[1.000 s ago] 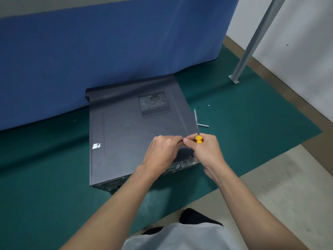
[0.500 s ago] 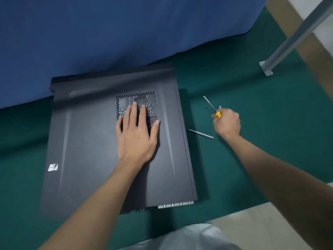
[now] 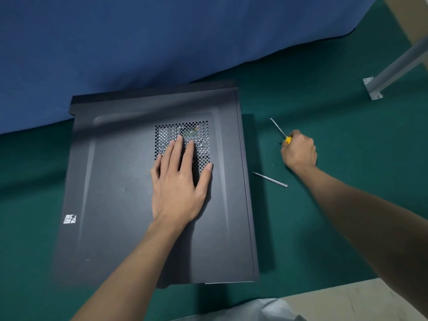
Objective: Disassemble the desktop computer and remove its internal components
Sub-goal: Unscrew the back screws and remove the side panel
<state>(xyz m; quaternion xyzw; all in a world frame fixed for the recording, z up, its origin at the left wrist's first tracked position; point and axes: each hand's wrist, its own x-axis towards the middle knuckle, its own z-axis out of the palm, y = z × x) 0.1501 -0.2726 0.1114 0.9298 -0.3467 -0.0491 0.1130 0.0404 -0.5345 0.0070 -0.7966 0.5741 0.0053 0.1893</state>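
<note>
Head view, 1 camera only.

- Dark grey metal desktop computer case lies on its side on the green floor mat, side panel up and closed. No internal part is out; judged very early, nearly all left.
- Left hand lies flat on the panel, fingers straight, tips on the perforated vent grille; it holds nothing.
- Right hand is down on the mat right of the case, fingers curled round a yellow-handled screwdriver.
- Small dark speck beside the handle, possibly 1 removed screw; too small to tell.
- Slim grey metal tool lies loose between case and right hand.
- Edges: the case's far end sits just beside the blue fabric backdrop, little room there. Open mat to the right; grey metal leg well apart.
</note>
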